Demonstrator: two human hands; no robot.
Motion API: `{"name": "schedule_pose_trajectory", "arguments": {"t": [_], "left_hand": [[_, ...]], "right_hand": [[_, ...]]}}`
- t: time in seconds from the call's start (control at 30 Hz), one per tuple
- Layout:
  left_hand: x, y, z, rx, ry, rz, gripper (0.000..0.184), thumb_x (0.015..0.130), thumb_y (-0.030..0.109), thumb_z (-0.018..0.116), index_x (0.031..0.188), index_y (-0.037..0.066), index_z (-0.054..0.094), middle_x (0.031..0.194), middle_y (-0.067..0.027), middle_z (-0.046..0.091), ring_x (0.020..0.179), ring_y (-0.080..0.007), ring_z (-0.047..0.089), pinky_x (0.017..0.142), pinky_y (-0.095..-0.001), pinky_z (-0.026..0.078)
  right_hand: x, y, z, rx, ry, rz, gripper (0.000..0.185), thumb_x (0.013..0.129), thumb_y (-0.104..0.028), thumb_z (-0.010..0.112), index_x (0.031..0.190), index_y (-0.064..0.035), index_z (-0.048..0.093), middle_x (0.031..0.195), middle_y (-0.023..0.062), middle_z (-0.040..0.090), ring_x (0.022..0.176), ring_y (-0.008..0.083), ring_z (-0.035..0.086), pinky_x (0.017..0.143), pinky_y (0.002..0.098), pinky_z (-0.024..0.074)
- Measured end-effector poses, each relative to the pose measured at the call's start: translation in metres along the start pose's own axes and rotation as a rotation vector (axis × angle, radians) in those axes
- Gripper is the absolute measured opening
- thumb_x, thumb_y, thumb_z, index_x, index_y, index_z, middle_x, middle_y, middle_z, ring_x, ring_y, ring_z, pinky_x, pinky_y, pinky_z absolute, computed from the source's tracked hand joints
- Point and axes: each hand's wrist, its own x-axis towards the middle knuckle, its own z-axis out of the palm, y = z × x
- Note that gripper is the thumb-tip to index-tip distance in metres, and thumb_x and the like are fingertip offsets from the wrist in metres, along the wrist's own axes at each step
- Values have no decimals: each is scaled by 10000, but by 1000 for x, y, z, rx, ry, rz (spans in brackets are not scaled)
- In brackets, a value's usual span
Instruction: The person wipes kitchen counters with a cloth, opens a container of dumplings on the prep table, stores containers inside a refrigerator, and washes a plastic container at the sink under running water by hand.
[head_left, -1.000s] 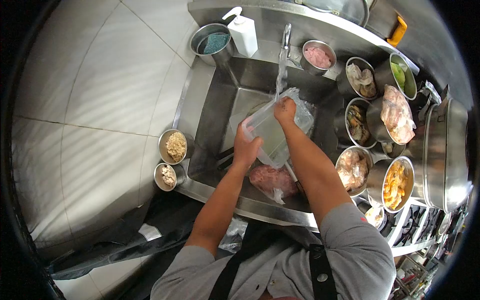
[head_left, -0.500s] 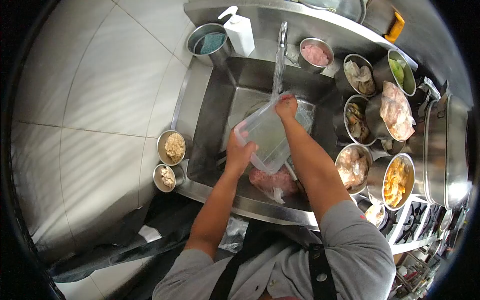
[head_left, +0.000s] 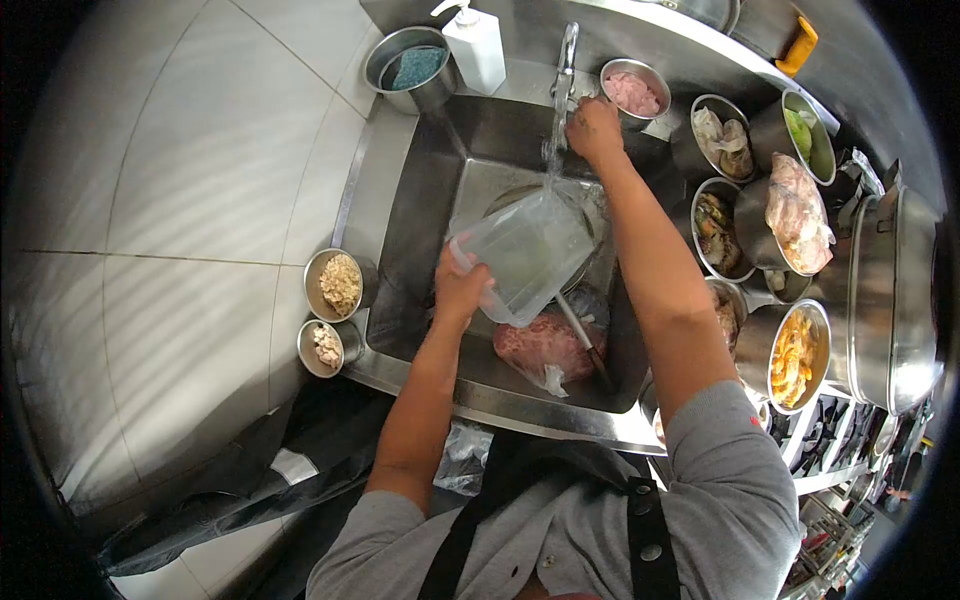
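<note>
My left hand (head_left: 462,287) grips the near-left rim of a clear plastic container (head_left: 528,255), thumb over the edge, tilted inside the steel sink (head_left: 410,240). Water from the faucet (head_left: 566,70) runs down to the container's far end. My right hand (head_left: 596,128) is closed at the faucet handle beside the stream; its fingertips are partly hidden. Below the container, a wrapped piece of raw red meat (head_left: 540,350) lies in the sink, with a metal-handled utensil (head_left: 578,330) leaning over it. Behind the container shows part of a round metal lid or bowl (head_left: 510,197).
Steel cups of chopped food (head_left: 340,285) stand on the left rim. A white pump bottle (head_left: 476,52) and a pot with a green scouring pad (head_left: 418,67) are at the back. Right, several food containers (head_left: 720,235) crowd beside a large pot (head_left: 905,300).
My right hand has let go of the container and moved up to the faucet handle. My left hand still holds the container, which has shifted slightly left.
</note>
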Motion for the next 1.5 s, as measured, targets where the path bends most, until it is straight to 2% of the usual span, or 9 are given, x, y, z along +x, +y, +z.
{"name": "schedule_pose_trajectory", "arguments": {"t": [0.2,0.33,0.43,0.57,0.67,0.73,0.8,1.2,1.5], "left_hand": [[-7,31,-18,413,121,331,645,697,-20,585,1324,108,500,1210,-158,546,1048,-282,586,827,-356,501],[-31,72,-17,721,229,666,667,674,-35,579,1325,98,519,1239,-177,538,1123,-346,553,938,-384,457],[-33,78,-25,891,261,921,644,693,-43,574,1324,72,513,1248,-190,526,1129,-378,531,955,-433,444],[-37,59,-42,958,315,1078,582,743,-32,580,1315,54,522,1242,-205,522,1121,-389,524,938,-468,446],[-41,43,-52,910,389,1109,552,766,-27,586,1308,59,536,1230,-211,524,1104,-398,526,932,-479,444],[-47,39,-55,880,411,1102,536,770,-32,586,1299,53,549,1222,-210,526,1102,-396,525,930,-475,444],[-54,40,-56,909,421,1063,552,749,-55,582,1288,59,563,1218,-207,528,1104,-394,524,935,-469,440],[-89,130,-39,1151,495,943,732,635,-100,638,1314,155,538,1228,-182,503,1147,-390,489,978,-459,401],[-98,185,-23,852,364,1024,590,732,-53,642,1283,149,576,1241,-163,519,1068,-325,558,871,-401,485]], "right_hand": [[15,18,66,1344,-242,385,268,903,-212,552,1077,-50,676,1085,119,672,1012,232,613,885,374,462],[-60,46,124,324,198,547,341,892,-313,538,947,-30,720,901,179,703,860,294,682,778,392,501],[-141,56,216,358,-105,1060,391,882,-244,563,1126,56,623,1129,232,645,1124,314,599,895,452,491],[-164,87,291,338,-503,1018,413,843,-289,635,1105,30,615,1051,211,652,968,318,646,790,403,547],[-152,107,295,74,-851,569,369,837,-254,630,1093,10,614,995,189,650,824,306,645,696,389,558],[-147,97,274,263,-753,664,320,836,-213,615,1074,1,623,956,181,651,772,284,642,663,375,556],[-155,64,238,988,-181,1265,265,836,-164,594,1043,-5,643,915,180,656,767,259,645,657,357,550],[-202,-47,-70,508,272,75,274,792,4,526,1019,-72,658,971,192,653,919,407,623,813,469,491],[-186,-46,-194,445,148,-565,326,742,51,557,1024,-96,630,917,131,596,924,356,599,780,443,490]]}}
